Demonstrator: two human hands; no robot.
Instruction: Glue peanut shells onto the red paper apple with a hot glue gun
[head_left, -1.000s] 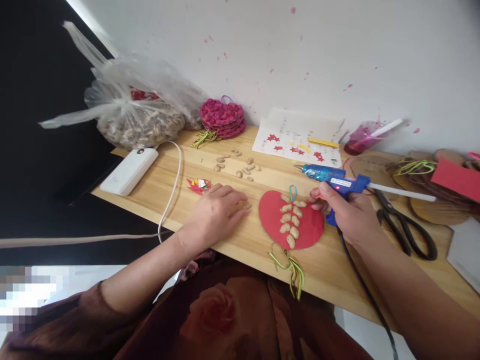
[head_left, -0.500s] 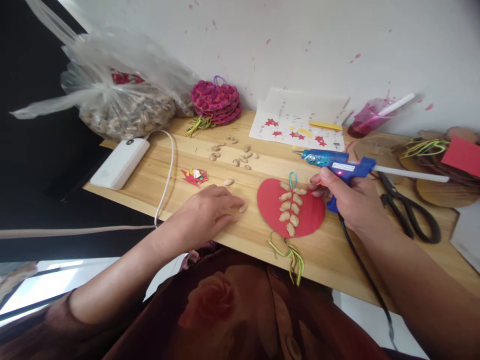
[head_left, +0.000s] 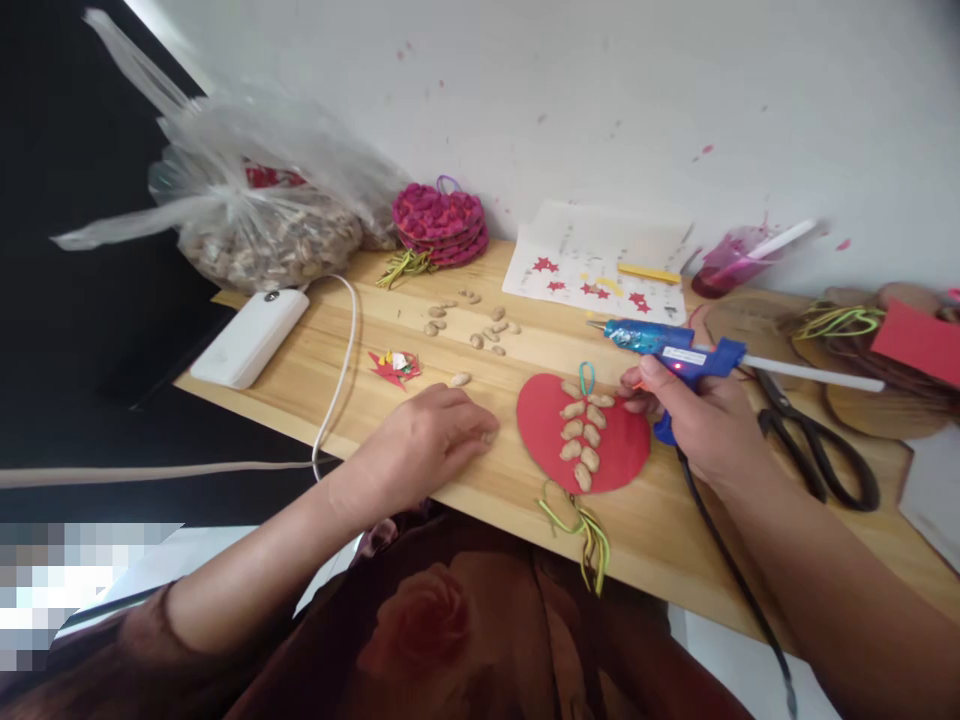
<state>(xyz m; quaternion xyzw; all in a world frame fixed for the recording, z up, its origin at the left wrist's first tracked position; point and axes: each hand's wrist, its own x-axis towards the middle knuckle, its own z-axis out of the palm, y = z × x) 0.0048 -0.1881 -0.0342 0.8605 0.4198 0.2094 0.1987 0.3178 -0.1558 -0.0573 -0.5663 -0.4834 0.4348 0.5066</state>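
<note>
My right hand is wrapped round the handle of a blue hot glue gun, its nozzle pointing left and a white glue stick out of its back. Just left of the handle lies a red oval card with two rows of peanuts stuck down its middle. A teal loop tops the card, and a yellow-green tassel hangs over the table edge. My left hand rests low over the wood, fingertips closed on a single peanut, mostly hidden.
Loose peanuts lie mid-table. Behind are a bulging plastic bag, magenta stacked discs, printed paper and a pink cup. Scissors lie right. A white power bank and paper scraps lie left.
My left fingertips have closed on the peanut that lay visible beside them. The whole view has shifted slightly. My right hand keeps hold of the glue gun in the same place.
</note>
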